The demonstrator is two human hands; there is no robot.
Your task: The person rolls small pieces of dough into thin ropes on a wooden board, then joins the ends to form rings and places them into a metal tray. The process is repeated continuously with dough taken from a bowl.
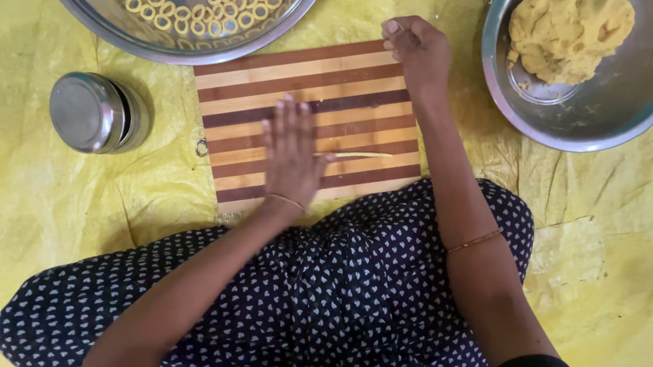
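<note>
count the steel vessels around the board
3: a tray of dough rings at top, cut off by the frame; a bowl with dough at right; a lidded tin on its side at left.

Home kitchen floor, yellow sheet [50, 228] spread out, striped cutting board [308, 92], steel bowl [646, 96] of dough [567, 29], tray [137, 47] of dough rings [204, 10]

a thin, pale yellow dough rope [355, 155] lies flat across a striped wooden cutting board [349, 81], running left to right near the board's front edge. its left end sits under a flattened palm; the free right end tapers toward the board's right side.
</note>
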